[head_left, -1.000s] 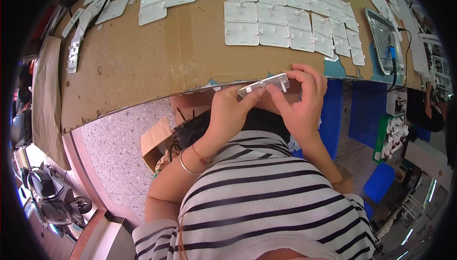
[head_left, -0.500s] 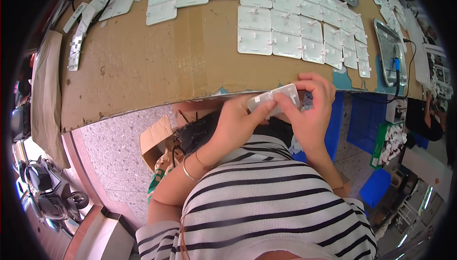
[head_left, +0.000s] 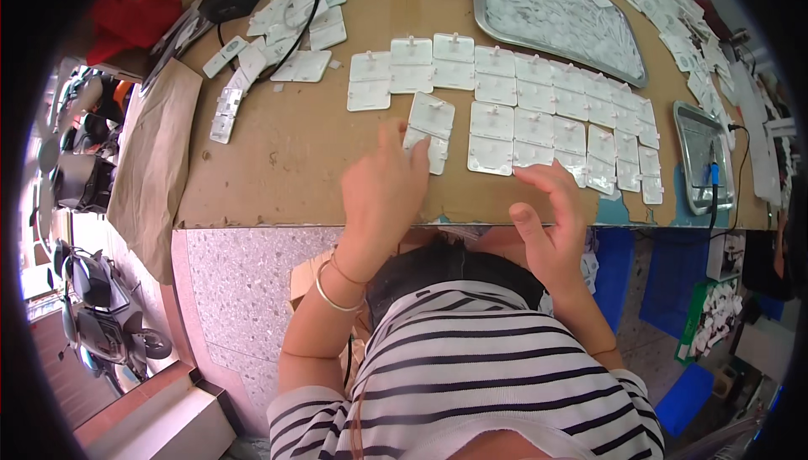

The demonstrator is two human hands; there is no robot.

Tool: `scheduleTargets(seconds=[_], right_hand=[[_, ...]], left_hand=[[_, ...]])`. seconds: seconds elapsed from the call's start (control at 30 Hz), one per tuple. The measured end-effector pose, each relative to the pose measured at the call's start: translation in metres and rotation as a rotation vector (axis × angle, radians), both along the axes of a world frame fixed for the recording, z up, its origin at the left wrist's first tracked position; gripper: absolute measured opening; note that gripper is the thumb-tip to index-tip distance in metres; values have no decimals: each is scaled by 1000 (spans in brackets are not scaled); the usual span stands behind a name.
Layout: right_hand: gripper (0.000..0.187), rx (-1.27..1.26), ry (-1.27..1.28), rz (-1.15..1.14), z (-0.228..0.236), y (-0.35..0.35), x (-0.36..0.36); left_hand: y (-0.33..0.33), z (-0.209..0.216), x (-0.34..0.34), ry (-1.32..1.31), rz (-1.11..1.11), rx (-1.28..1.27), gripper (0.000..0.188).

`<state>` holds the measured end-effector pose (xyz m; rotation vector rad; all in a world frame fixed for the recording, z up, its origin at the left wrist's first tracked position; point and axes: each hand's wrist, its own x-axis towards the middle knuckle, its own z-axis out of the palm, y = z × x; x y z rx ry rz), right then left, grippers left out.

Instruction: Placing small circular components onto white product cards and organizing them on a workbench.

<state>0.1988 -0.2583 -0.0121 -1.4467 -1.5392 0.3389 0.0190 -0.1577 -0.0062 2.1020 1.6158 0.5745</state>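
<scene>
My left hand (head_left: 380, 186) is over the cardboard-covered table, its fingers and thumb closed on the near left side of a white plastic plate (head_left: 433, 116). The plate looks like two square panels end to end and sits slightly tilted beside rows of similar white plates (head_left: 491, 150). Whether it rests fully on the cardboard I cannot tell. My right hand (head_left: 555, 228) holds nothing; its thumb and fingers are apart near the table's front edge, fingertips close to the nearest row. Small tabs stick up from many plates.
A metal tray (head_left: 555, 18) of small clear pieces lies behind the rows. At right, a smaller metal tray (head_left: 703, 157) holds a blue-handled tool (head_left: 714, 175) on a cord. Loose white parts (head_left: 324, 26) and a black cable lie at far left. Brown paper (head_left: 156, 165) hangs over the left edge.
The white plate, earlier between both hands near my lap, is now over the table in my left hand, left of the rows. My right hand has let go and opened. The view has shifted.
</scene>
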Motion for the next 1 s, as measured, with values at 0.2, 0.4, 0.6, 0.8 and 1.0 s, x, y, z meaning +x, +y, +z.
scheduleTargets(seconds=[0.2,0.4,0.6,0.8,1.0], right_hand=[[28,-24,35,-46,3,1,11],[21,-52,-51,-62,19,16,26],[16,19,-248,-75,45,68,51],[18,-42,-417,-245,21,189,123],[21,-372,-542,-420,-4,257,162]], left_hand=[[21,12,12,249,-134,26,31],[124,15,-71,336,-118,678,23],[158,-2,-98,537,-402,506,49],[162,5,-99,304,-355,773,45],[161,19,-52,-959,-91,261,30]])
